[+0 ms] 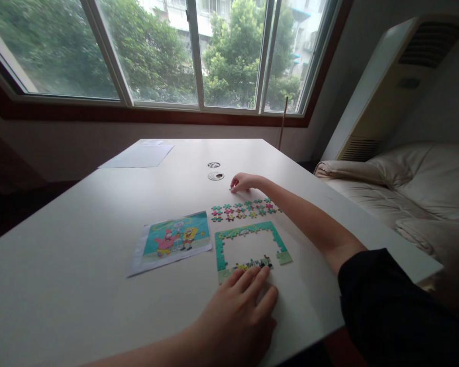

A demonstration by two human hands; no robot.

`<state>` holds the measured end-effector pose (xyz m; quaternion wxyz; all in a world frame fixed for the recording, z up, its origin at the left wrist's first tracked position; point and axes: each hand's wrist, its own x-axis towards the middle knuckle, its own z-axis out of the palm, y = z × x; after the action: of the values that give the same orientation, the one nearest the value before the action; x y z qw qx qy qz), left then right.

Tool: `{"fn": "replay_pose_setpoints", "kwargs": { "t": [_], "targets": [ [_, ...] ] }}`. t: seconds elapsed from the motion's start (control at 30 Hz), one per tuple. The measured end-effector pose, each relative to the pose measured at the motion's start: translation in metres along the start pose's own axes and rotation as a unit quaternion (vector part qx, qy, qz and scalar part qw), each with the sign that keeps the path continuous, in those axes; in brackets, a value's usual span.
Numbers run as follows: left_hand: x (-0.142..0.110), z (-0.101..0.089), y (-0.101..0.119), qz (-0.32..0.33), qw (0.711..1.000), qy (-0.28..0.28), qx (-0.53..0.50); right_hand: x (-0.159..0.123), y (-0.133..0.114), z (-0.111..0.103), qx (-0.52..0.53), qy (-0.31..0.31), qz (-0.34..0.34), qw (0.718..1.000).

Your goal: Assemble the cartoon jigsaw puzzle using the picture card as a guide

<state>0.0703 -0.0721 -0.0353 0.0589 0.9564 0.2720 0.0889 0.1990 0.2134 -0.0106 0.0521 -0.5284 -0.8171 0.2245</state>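
A partly assembled jigsaw puzzle (279, 237) lies near the front of the white table, its green and teal border surrounding a bare middle. Along its lower edge rests my left hand (239, 306), fingers extended and covering part of that side. Farther out, my right hand (247, 181) pinches a small puzzle piece (231, 189) just at the tabletop; most of the piece is hidden by the fingers. Loose puzzle pieces (228, 211) are laid out in rows between my right hand and the puzzle. A printed cartoon picture (179, 237) lies left of the puzzle.
Two round cable-hole covers (215, 176) are set in the white table (80, 244) beyond my right hand. Paper sheets (137, 156) lie at the far left. A cream sofa (436, 178) and a tall air conditioner (390, 86) stand at the right, with windows ahead.
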Motion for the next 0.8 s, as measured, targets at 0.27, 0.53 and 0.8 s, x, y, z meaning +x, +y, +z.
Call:
{"fn": "replay_pose_setpoints", "kwargs": {
  "t": [0.27, 0.53, 0.8],
  "targets": [
    [0.001, -0.001, 0.001, -0.008, 1.0, -0.003, -0.017, -0.063, 0.014, -0.006, 0.071, 0.025, -0.081, 0.994],
    [0.004, -0.009, 0.004, -0.008, 1.0, -0.013, -0.021, -0.182, 0.022, -0.005, 0.205, -0.118, -0.137, 0.962],
    [0.004, -0.01, 0.005, -0.017, 0.999, -0.021, -0.022, -0.218, 0.016, 0.018, 0.214, -0.153, -0.098, 0.96]
  ]
}}
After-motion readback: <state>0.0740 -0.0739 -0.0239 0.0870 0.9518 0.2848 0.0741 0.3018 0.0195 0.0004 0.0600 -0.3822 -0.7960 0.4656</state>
